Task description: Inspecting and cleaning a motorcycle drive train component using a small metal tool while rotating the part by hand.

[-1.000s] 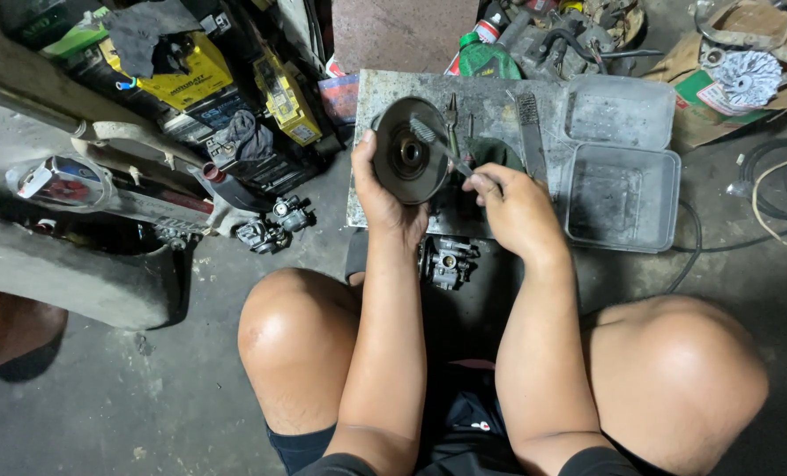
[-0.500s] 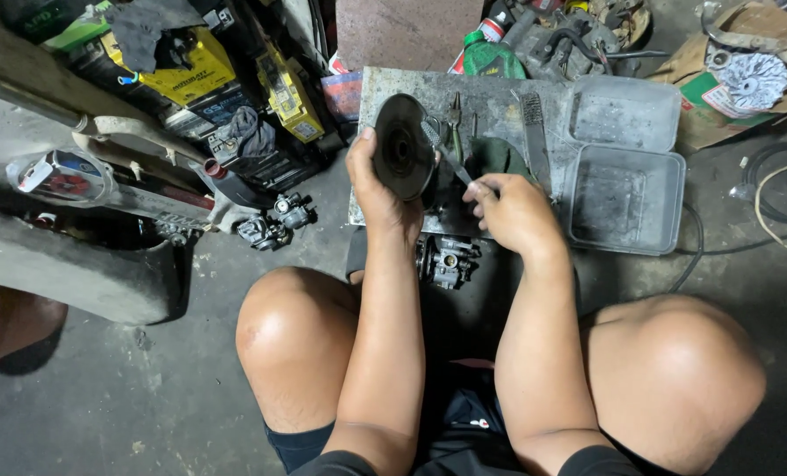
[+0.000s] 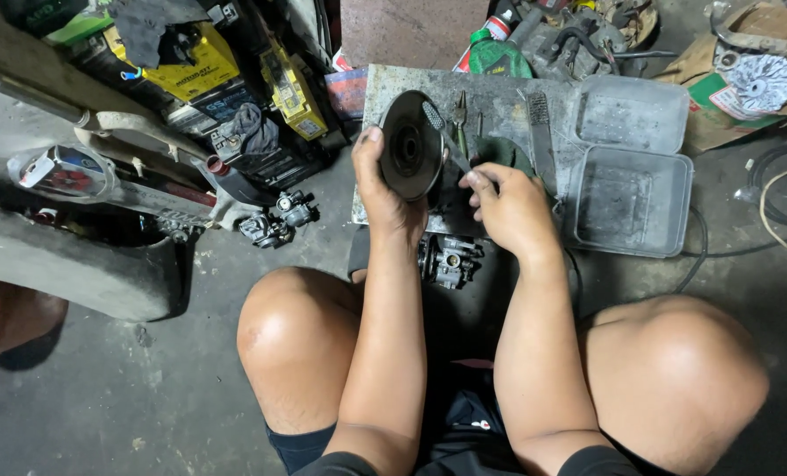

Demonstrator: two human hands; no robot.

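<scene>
A dark round metal disc stands on edge over the near-left part of a grey slab. The left hand clasps its seven-o'clock rim, fingers curled behind, thumb along the left edge. The right hand, at four o'clock, pinches a brush whose head lies on the disc's face. Two clear plastic trays crowd three o'clock; a carburettor sits at six. Bare floor opens toward eight o'clock.

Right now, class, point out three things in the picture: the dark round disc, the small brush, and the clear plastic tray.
dark round disc (image 3: pixel 408 146), head view, on its face beside the hub.
small brush (image 3: pixel 434 115), head view, on its bristle head.
clear plastic tray (image 3: pixel 633 200), head view, on its bare floor.
</scene>
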